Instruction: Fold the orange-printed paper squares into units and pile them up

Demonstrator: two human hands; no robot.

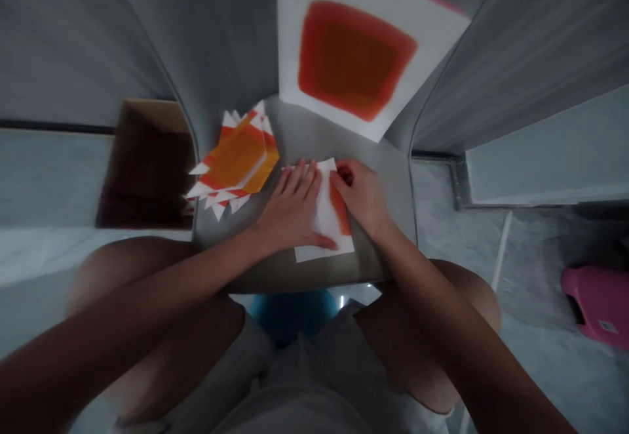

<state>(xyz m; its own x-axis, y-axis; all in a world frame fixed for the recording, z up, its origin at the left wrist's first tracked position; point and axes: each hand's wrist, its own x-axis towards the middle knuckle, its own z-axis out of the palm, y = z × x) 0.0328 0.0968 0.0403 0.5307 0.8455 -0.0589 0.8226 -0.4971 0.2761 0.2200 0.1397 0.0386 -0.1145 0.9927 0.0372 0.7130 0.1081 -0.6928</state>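
Note:
On the grey chair seat (396,211) lies a white paper (325,214) with a red-orange patch, folded along its right side. My left hand (293,210) rests flat across it, fingers stretched and slightly spread, thumb near the lower edge. The thumb and fingers of my right hand (364,197) are pinched together at the paper's upper right edge. To the left of my left hand is a stack of pointed folded papers (238,157) in orange, red and white.
A larger white sheet (289,47) with a dark red-orange square leans against the chair back. An open cardboard box (147,172) stands on the floor at left. A pink plastic object (602,296) is at far right. Something blue (293,313) shows under the seat.

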